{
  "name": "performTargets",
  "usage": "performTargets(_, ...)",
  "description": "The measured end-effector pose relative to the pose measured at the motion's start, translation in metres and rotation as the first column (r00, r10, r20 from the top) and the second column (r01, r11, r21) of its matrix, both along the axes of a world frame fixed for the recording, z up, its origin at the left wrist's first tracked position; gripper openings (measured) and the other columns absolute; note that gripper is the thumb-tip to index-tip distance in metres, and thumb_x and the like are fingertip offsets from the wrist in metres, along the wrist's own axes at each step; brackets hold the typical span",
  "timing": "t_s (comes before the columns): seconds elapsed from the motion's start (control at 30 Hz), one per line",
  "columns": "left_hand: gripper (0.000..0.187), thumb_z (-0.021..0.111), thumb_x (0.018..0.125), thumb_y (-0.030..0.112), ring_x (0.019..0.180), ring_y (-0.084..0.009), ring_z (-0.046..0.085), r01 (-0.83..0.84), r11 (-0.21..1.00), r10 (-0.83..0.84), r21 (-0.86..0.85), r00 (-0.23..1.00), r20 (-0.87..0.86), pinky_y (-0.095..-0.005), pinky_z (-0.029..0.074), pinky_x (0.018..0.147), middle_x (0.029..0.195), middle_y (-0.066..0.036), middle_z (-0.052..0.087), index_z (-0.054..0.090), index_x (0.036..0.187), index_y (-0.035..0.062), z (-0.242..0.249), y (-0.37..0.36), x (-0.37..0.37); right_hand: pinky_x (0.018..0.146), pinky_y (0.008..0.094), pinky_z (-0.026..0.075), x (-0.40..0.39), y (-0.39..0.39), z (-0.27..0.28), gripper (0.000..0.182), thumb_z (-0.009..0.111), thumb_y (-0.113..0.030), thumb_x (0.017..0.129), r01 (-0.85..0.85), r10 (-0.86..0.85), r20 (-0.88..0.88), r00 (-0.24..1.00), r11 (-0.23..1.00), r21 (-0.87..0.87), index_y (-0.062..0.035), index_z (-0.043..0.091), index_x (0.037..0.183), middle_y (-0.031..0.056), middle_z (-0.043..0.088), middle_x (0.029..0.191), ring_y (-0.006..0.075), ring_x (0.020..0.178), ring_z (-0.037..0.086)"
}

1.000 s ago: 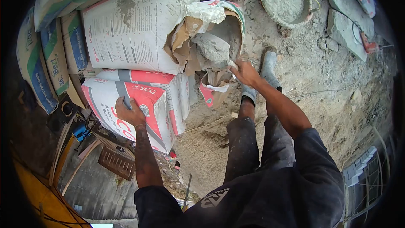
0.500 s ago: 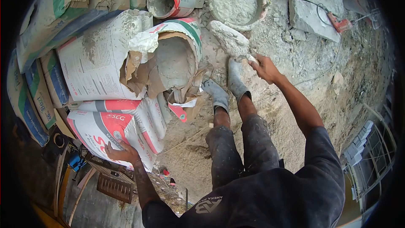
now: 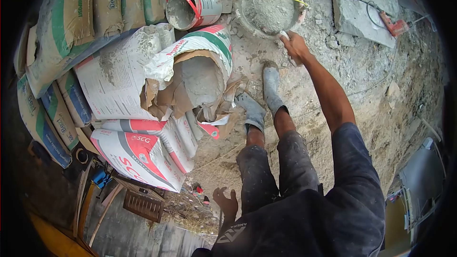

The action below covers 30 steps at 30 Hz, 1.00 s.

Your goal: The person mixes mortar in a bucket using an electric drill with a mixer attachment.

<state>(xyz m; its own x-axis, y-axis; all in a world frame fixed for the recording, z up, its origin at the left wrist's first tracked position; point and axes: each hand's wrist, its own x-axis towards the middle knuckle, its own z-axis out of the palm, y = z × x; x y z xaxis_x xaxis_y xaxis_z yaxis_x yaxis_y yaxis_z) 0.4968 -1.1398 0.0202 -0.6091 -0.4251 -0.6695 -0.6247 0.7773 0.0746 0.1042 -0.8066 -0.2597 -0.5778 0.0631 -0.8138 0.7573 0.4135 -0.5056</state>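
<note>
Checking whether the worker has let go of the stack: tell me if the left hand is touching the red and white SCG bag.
Apart. The head view shows the left hand open in the air beside the thigh, with bare ground between it and the SCG bag.

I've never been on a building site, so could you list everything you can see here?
Open cement bag: one, white with red and green, centre left, grey powder inside.
Sealed bags: several, white-red and green-blue, stacked left.
Round pan: one, grey, top centre, holds powder.
Bucket: one, red-rimmed, tipped, top.
Stone slabs: two, grey, top right.
Power tool: one, red, top right.
Boots: two, grey.
Right hand: at pan rim, gripping a handle.
Left hand: empty, fingers spread.
</note>
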Motion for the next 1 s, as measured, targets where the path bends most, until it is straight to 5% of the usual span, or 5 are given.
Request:
performTargets(0.13,0.036,0.065,0.072,0.015,0.11,-0.0367,0.034,0.036,0.999,-0.036,-0.02,0.999,0.013,-0.0467,0.028,0.092,0.113,-0.021,0.038,0.049,0.102,0.0035,-0.002,-0.01,-0.022,0.068,0.0412,0.047,-0.021,0.0,-0.03,0.044,0.049,-0.036,0.083,-0.123,0.175,-0.303,0.937,0.975,0.183,0.0052,0.055,0.098,0.0275,0.059,0.078,0.0372,0.07,0.061)
performTargets(0.27,0.035,0.064,0.073,0.015,0.109,-0.036,0.035,0.024,1.0,-0.025,-0.014,0.997,-0.072,-0.0462,0.028,0.092,0.111,-0.021,0.04,0.049,0.102,0.002,-0.001,-0.01,-0.033,0.058,0.0392,0.049,-0.039,0.003,-0.018,0.045,0.048,-0.035,0.084,-0.098,0.123,-0.203,0.971,0.987,0.128,0.0078,0.053,0.096,0.0241,0.06,0.072,0.0318,0.058,0.061)
performTargets(0.37,0.033,0.064,0.073,0.015,0.108,-0.0351,0.037,0.028,0.999,-0.026,0.033,0.997,-0.074,-0.0458,0.028,0.091,0.106,-0.019,0.045,0.049,0.1,0.0014,-0.003,0.0,-0.026,0.041,0.0348,0.045,-0.03,0.006,-0.008,0.038,0.049,-0.033,0.084,0.102,-0.103,-0.077,0.992,0.995,-0.011,0.0045,0.052,0.089,0.0116,0.054,0.061,0.0211,0.046,0.055)
performTargets(0.6,0.032,0.064,0.073,0.016,0.104,-0.0345,0.039,-0.041,0.998,0.046,0.057,0.996,-0.081,-0.0452,0.029,0.09,0.102,-0.017,0.047,0.05,0.098,0.0019,0.001,0.017,-0.017,0.036,0.0317,0.043,0.012,-0.022,0.004,0.031,0.05,-0.029,0.082,0.47,-0.462,0.088,0.882,0.877,-0.104,0.0017,0.052,0.088,0.0094,0.051,0.062,0.018,0.041,0.049)
performTargets(1.0,0.03,0.066,0.07,0.015,0.103,-0.033,0.04,-0.054,0.996,0.065,0.067,0.981,-0.181,-0.0442,0.03,0.089,0.1,-0.016,0.049,0.052,0.095,0.003,-0.011,0.007,-0.005,0.036,0.0249,0.039,-0.029,-0.063,0.023,0.024,0.044,-0.031,0.087,0.675,-0.502,0.455,0.735,0.607,-0.42,-0.0067,0.045,0.087,0.002,0.047,0.061,0.0101,0.042,0.042)
